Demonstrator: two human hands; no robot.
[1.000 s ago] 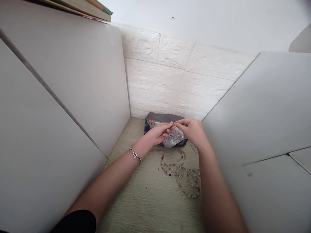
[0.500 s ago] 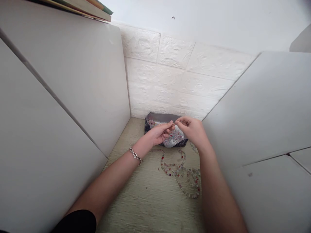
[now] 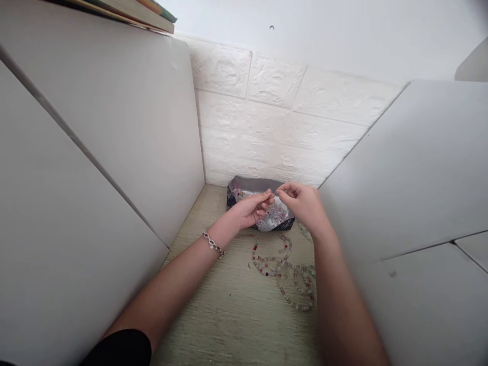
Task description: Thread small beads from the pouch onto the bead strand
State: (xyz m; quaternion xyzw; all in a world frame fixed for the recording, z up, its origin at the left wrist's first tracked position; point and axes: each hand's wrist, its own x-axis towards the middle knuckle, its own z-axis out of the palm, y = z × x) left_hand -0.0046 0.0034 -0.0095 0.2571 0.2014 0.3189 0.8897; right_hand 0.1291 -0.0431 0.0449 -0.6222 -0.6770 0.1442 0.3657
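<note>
My left hand (image 3: 254, 208), a chain bracelet (image 3: 213, 244) on its wrist, is closed in a pinch, thumb against forefinger. Just right of it, my right hand (image 3: 303, 202) pinches too, its fingertips a small gap from the left ones. What either pinch holds is too small to make out. Below both hands lies an open dark pouch (image 3: 231, 201) with a pale lining, holding many tiny loose beads (image 3: 275, 213) in pink, red and clear tones. Nearer to me, a long beaded string (image 3: 284, 294) lies in loops on the surface, partly hidden by my right arm.
The pale green wood-grained surface (image 3: 229, 325) runs back to a white brick-patterned wall (image 3: 244, 122). White panels stand on the left (image 3: 114, 127) and right (image 3: 412, 173). Several books (image 3: 145, 18) lie on top at the upper left.
My right hand has shifted slightly to the right, widening the gap between its fingertips and my left ones. My left hand stays almost still.
</note>
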